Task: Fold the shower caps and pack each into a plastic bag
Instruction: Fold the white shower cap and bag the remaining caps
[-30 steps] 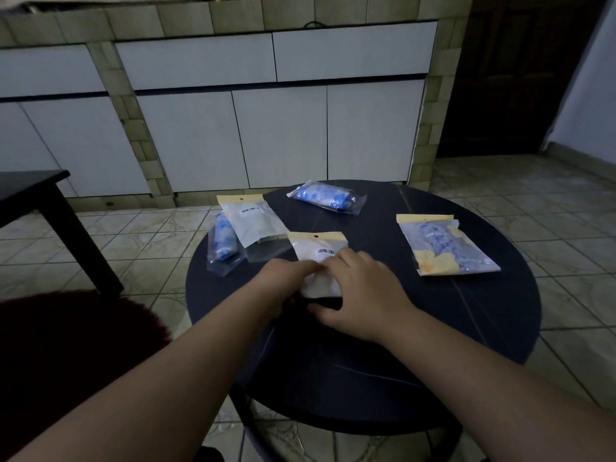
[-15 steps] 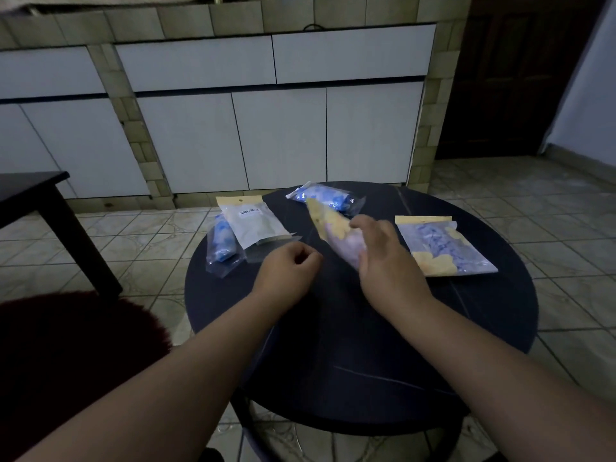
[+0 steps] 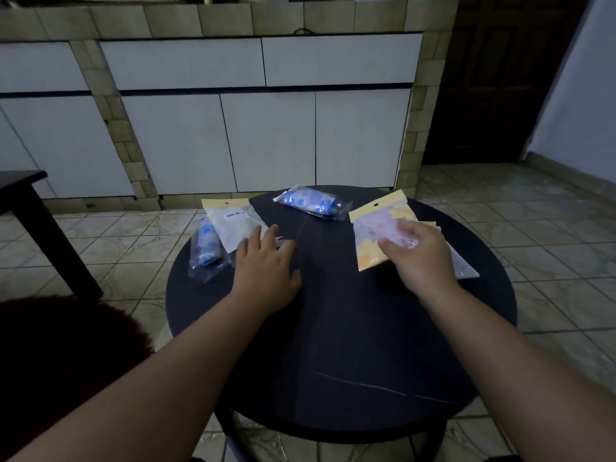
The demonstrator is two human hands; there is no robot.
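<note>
My right hand (image 3: pixel 420 258) grips a packed bag with a yellow header (image 3: pixel 380 228), holding it over another packed bag (image 3: pixel 465 266) at the table's right side. My left hand (image 3: pixel 266 265) is spread flat over the table, its fingertips at the lower edge of a white bag with a barcode label (image 3: pixel 235 225). A clear bag with a blue shower cap (image 3: pixel 205 248) lies at the left edge, partly under the white bag. A second clear bag with a blue cap (image 3: pixel 311 201) lies at the far edge.
The round dark table (image 3: pixel 333 345) stands on a tiled floor. A dark red fuzzy seat (image 3: pixel 60 355) is at the lower left, a black table (image 3: pixel 20 195) at the left. White cabinet doors (image 3: pixel 266 138) line the back wall.
My right hand has carried the yellow-headed bag from the table's middle to the right, over the other packed bag. My left hand has opened and moved left to the white bag.
</note>
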